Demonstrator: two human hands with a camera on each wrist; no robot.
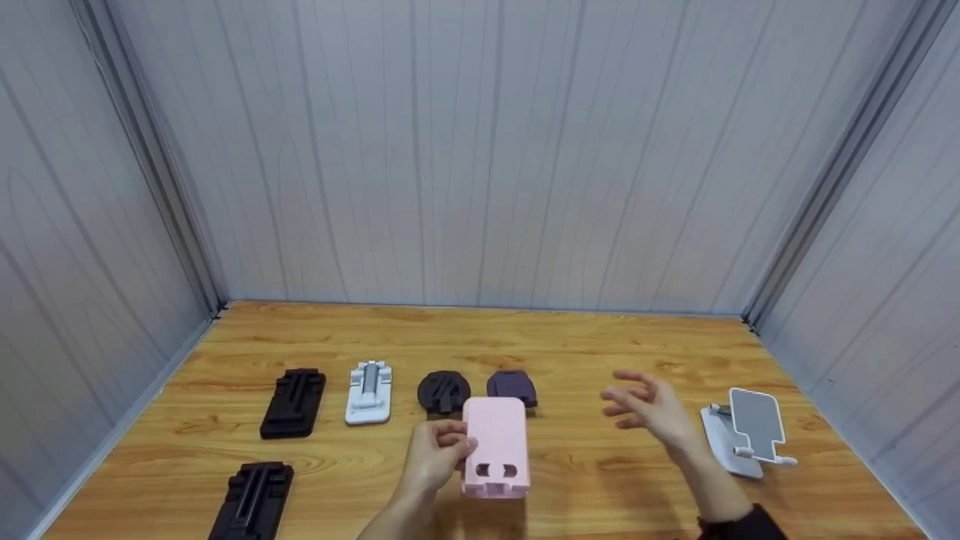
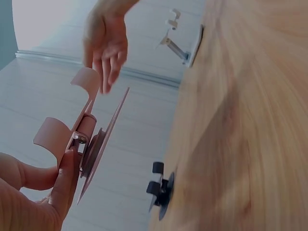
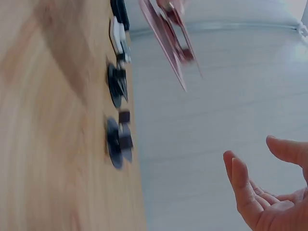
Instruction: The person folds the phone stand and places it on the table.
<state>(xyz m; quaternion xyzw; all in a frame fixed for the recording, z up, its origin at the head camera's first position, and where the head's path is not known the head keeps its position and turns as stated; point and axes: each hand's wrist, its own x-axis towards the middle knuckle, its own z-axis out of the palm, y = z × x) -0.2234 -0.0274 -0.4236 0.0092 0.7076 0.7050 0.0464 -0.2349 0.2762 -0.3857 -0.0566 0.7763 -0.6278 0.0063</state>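
My left hand [image 1: 433, 456] pinches a pink folding phone stand [image 1: 496, 433] by its left edge, thumb in front. The stand is held up off the table near the middle. From the side, the left wrist view shows its two curved hooks [image 2: 52, 135], a hinge and a thin flat plate. My right hand [image 1: 654, 411] hovers to the right of the stand, apart from it. Its fingers are loosely bent with nothing between them, as the right wrist view also shows at the hand [image 3: 267, 199].
At right stands an unfolded white phone stand [image 1: 756, 424] with a grey pad. Behind the pink one lie a round black stand [image 1: 442, 391] and a dark purple stand [image 1: 511, 386]. Leftward are a folded white stand [image 1: 369, 401] and two black ones [image 1: 294, 405]. Pale walls enclose the wooden table [image 1: 585, 345].
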